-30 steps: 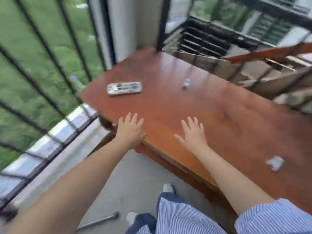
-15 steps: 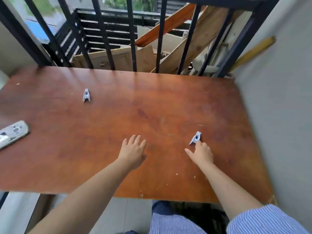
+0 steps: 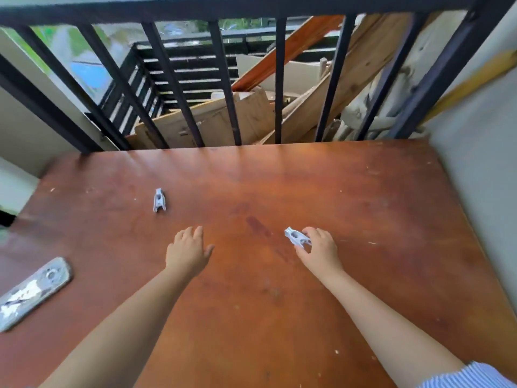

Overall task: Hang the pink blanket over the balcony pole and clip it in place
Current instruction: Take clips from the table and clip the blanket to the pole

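Note:
Two pale grey clothes clips lie in the head view over a reddish-brown wooden table (image 3: 363, 219). My right hand (image 3: 320, 252) pinches one clip (image 3: 296, 238) between thumb and fingers just above the tabletop. The other clip (image 3: 159, 200) lies loose on the table, farther off and to the left of my left hand (image 3: 188, 250). That hand hovers flat over the wood with fingers relaxed and holds nothing. No pink blanket is in view. A black balcony railing (image 3: 232, 113) rises behind the table's far edge.
A grey phone-like slab (image 3: 32, 292) lies at the table's left edge. Behind the railing bars, wooden planks and cardboard (image 3: 229, 119) are piled up. A pale wall (image 3: 481, 177) borders the table on the right.
My view has swung from the left side of the balcony to face the table squarely. My right hand reached the near clip and now pinches it; my left hand stayed open.

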Available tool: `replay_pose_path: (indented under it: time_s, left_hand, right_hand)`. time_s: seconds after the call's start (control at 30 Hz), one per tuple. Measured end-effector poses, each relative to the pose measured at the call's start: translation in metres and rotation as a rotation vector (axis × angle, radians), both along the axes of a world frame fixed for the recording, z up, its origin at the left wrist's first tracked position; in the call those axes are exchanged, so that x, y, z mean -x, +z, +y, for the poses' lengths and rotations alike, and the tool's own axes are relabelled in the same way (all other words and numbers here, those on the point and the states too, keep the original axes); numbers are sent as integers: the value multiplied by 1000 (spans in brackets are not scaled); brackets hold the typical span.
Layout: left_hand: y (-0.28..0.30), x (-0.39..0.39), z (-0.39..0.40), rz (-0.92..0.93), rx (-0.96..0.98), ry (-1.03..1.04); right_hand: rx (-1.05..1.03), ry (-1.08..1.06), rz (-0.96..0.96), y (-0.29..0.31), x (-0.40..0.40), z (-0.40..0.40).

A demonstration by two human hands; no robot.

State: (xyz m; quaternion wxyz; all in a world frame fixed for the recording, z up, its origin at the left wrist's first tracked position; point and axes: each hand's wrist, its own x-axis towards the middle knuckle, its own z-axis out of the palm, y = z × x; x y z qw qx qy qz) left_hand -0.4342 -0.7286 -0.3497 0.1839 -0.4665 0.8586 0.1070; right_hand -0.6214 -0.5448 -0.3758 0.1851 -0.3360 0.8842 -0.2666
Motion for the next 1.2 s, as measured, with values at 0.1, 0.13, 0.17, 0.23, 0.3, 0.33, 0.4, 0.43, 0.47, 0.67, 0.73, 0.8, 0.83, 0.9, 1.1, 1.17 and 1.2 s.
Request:
replay_pose_path:
  time_s: [0.1, 0.13, 0.17, 0.23, 0.3, 0.33, 0.4, 0.43, 0.47, 0.67, 0.73, 0.8, 0.83, 0.9, 1.1, 1.17, 1.2]
  left_hand:
    - [-3, 2, -46, 52, 0, 94]
    - [-4, 3, -61, 70, 10, 104]
    - [-5, 3, -76, 85, 16, 107]
    - [-10, 4, -101, 144, 20, 157]
    - [-21, 5, -123, 237, -2, 281]
    - [-27, 5, -132, 278, -16, 357]
    - [-39, 6, -148, 321, -28, 465]
    - [-44, 6, -153, 328, -19, 499]
    - [-47, 6, -157, 337, 0, 534]
    - [-71, -10, -179, 277, -42, 588]
    - [-72, -15, -174, 277, -37, 549]
    - [-66, -21, -159, 295, -38, 492]
    - [-63, -25, -148, 307, -42, 463]
    - [-51, -39, -118, 335, -40, 438]
    - [-6, -112, 14, 528, 122, 633]
    - [7, -147, 61, 567, 162, 727]
    - [14, -167, 84, 583, 187, 793]
  right_hand:
    - [22, -21, -17, 7, -11, -30]
    - [21, -23, -22, 9, -14, -39]
    - [15, -34, -33, 9, -19, -48]
    - [6, -55, -42, 12, -27, -64]
    - [6, -85, -52, 14, -33, -76]
    - [9, -96, -47, 14, -35, -82]
    - [16, -104, -21, 12, -38, -94]
    - [18, -112, -17, 10, -39, -99]
    - [22, -116, -14, 7, -39, -104]
    - [52, -33, -54, -4, -45, -117]
    - [69, -11, -76, -3, -44, -118]
    - [101, 20, -91, -1, -44, -118]
    - [117, 48, -98, 1, -46, -117]
    - [148, 132, -107, 3, -51, -116]
    - [257, 588, -125, 18, -103, -106]
    - [271, 779, -100, 28, -138, -98]
    - [274, 866, -95, 35, -158, -94]
